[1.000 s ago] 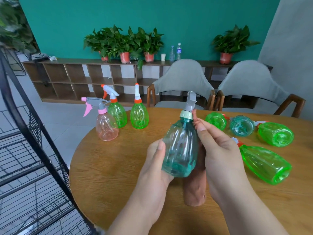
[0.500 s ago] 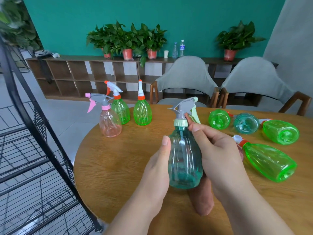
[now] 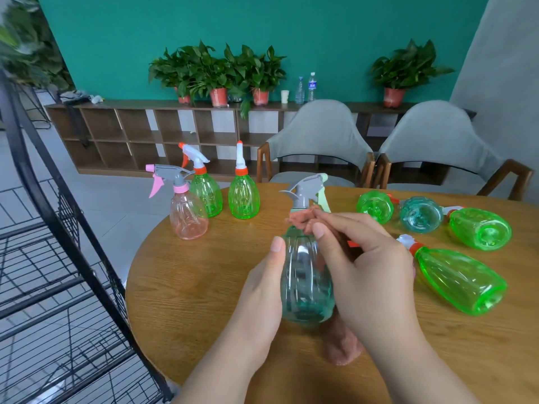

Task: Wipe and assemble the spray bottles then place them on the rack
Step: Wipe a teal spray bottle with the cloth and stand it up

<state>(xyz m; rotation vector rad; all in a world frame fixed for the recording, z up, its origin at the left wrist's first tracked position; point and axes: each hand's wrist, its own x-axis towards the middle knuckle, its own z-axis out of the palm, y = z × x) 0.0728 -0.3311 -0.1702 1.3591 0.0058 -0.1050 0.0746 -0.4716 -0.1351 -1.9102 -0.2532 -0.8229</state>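
While the left hand (image 3: pixel 261 290) grips the teal bottle (image 3: pixel 306 287), right hand (image 3: pixel 370 272) fingers pinch the pink cloth (image 3: pixel 342 344) — against its neck.

Teal wall (image 3: pixel 320 30), low wooden shelf (image 3: pixel 140 132), grey chairs (image 3: pixel 318 141).

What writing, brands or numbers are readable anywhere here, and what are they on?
No text here is legible.
Two water bottles on the shelf: blue labels, too small and blurred to read.
Held teal bottle, other spray bottles, cloth: no lettering visible.
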